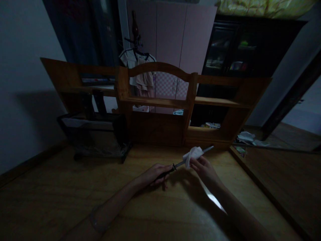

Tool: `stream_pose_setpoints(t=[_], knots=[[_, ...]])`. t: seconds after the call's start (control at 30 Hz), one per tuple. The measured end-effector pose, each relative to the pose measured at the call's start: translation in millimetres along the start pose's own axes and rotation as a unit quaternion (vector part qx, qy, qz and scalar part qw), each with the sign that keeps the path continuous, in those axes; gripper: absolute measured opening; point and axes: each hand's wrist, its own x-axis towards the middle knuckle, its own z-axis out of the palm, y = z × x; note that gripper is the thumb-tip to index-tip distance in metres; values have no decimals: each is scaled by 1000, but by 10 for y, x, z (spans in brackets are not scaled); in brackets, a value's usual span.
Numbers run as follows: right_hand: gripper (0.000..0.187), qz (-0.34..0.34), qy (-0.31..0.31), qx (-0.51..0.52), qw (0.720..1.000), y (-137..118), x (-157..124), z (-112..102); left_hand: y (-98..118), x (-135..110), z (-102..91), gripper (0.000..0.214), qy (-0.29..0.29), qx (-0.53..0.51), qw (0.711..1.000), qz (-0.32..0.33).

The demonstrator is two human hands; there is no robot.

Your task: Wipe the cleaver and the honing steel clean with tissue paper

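A honing steel (pixel 179 164) with a dark handle and a small guard slants up to the right above the wooden tabletop. My left hand (pixel 160 174) is closed around its handle. In my right hand (pixel 202 166) is a crumpled white tissue (pixel 193 155), pinched around the rod, and the rod's tip sticks out beyond it. At the left stands a black knife holder (pixel 92 134) with dark handles (pixel 99 102) rising from its top. Under my right forearm a bright white streak (pixel 214 201) shows on the table; I cannot tell whether it is a blade or a reflection.
A wooden shelf unit (pixel 157 104) rises along the table's back edge. Behind it are hanging clothes (pixel 140 63), a pink wardrobe (pixel 170 36) and a dark cabinet (pixel 225 50). A white wall (pixel 27 83) closes off the left. The room is dim.
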Motion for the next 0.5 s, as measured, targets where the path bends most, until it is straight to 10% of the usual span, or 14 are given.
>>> stream_pose_setpoints(t=[0.2, 0.5], knots=[[26, 73, -101, 56, 991, 68, -185, 281, -37, 25, -24, 54, 6, 31, 999, -21], [30, 92, -93, 84, 988, 41, -178, 297, 42, -20, 11, 57, 22, 54, 998, -22]])
